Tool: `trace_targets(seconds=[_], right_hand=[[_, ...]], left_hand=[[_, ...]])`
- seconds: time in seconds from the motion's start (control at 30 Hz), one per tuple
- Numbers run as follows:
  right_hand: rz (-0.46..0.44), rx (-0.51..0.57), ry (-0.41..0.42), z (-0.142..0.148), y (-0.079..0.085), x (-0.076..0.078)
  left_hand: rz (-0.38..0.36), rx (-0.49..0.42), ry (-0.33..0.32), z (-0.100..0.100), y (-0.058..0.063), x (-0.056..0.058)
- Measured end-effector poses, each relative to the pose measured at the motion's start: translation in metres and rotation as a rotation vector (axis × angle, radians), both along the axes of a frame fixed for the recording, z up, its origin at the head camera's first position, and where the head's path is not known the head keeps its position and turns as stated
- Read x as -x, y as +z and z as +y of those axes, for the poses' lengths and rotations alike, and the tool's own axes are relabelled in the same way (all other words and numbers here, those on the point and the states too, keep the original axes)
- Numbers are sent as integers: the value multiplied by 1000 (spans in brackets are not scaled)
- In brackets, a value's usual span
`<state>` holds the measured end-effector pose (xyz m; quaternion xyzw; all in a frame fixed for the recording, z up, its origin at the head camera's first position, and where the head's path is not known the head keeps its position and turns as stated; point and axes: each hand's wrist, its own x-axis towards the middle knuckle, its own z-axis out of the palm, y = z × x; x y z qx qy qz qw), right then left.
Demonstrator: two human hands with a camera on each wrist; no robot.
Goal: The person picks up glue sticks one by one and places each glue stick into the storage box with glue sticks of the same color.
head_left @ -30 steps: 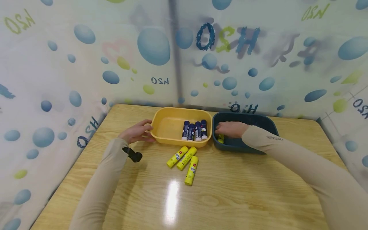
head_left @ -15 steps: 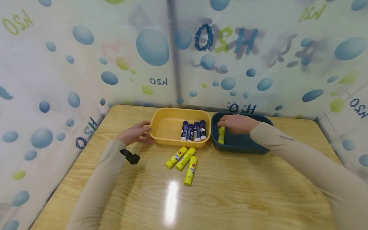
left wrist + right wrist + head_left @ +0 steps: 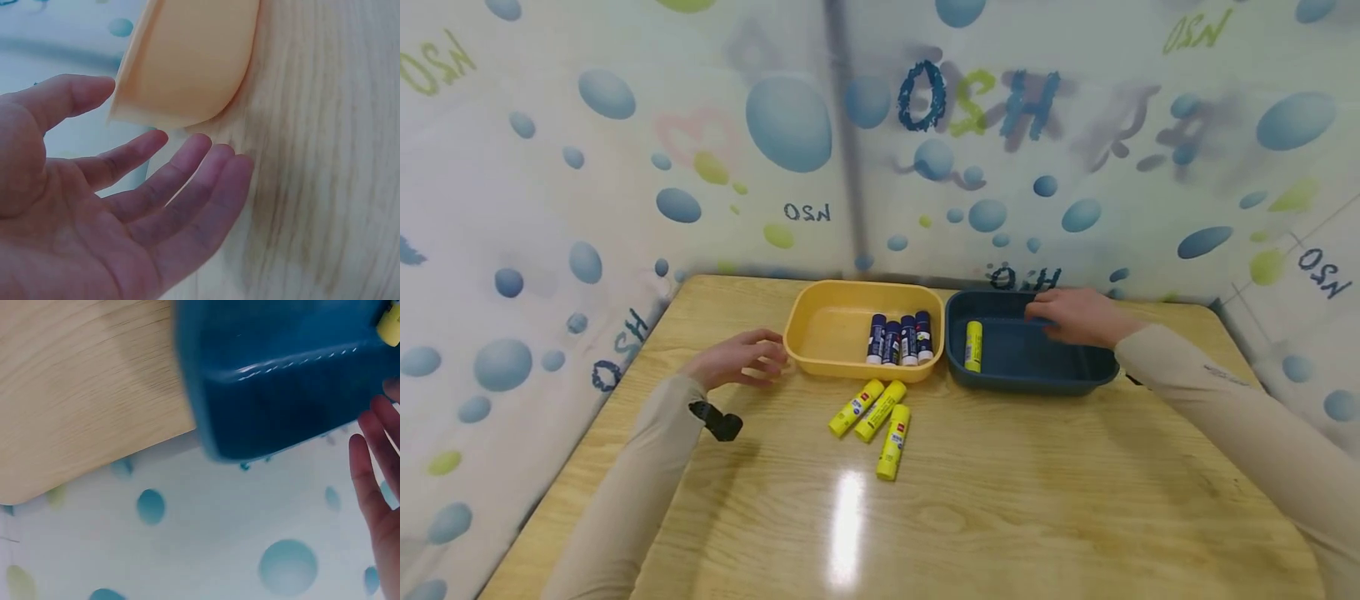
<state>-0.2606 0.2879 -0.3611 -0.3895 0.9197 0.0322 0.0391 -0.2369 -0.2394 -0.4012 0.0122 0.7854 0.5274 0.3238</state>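
Observation:
In the head view a yellow glue stick lies at the left end of the dark blue bin. My right hand hovers over that bin's right part, holding nothing, its fingers relaxed. Beside the left end of the yellow bin is my left hand. The left wrist view shows the left palm bare, with fingers loosely spread and apart from the bin wall. Several dark blue glue sticks with white ends stand in a row in the yellow bin's right side.
Three yellow glue sticks lie on the wooden table in front of the yellow bin; the nearest yellow glue stick is set apart from the other two. Both bins stand side by side near the patterned backdrop.
My right hand has let go of the yellow glue stick in the blue bin and moved right, away from it. My left hand has drawn slightly left, off the yellow bin's edge.

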Motion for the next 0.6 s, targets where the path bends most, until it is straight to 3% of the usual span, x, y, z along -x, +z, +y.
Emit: trace_targets(seconds=[0.33, 0.47, 0.6], right_hand=[[-56, 43, -95, 34, 6, 2], [-78, 42, -171, 45, 9, 1], [-130, 107, -267, 59, 9, -2]], left_hand=[[-26, 64, -71, 2, 2, -10], [-17, 63, -101, 6, 3, -14], [-4, 81, -130, 14, 7, -17]])
